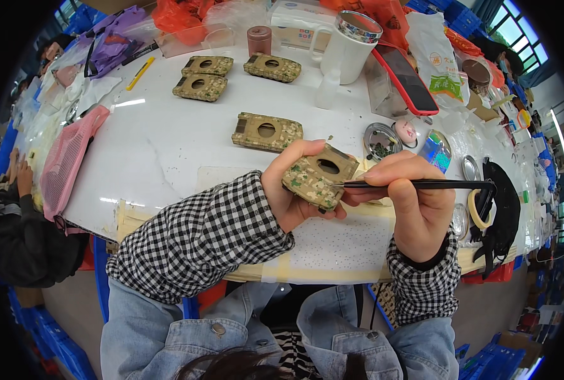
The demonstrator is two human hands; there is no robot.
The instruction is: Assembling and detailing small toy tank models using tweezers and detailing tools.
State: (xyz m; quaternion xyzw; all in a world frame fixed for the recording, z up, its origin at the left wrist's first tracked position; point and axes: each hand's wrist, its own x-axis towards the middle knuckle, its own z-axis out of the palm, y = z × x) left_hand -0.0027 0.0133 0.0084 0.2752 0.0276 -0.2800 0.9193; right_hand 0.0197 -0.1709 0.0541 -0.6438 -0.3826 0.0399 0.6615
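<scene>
A camouflage-patterned model tank hull [308,185] with an oval hole in its top is held in my left hand [280,193], thumb along the upper edge and fingers beneath. My right hand [418,199] pinches black tweezers [446,184]. Their tips meet the hull's surface below the hole; whether a small piece sits between them is too fine to tell. Just beyond my left hand lies a similar hull [247,134], and several more hulls [199,88] rest farther back. A round dish [382,144] beyond my right hand contains small dark green bits.
A white mug [351,50] and a red-cased phone [407,82] stand at the back right. At left lies a pink mesh pouch [73,164]. A tape roll [481,212] and black cloth [505,209] are at right. Another person's hand [24,177] shows far left.
</scene>
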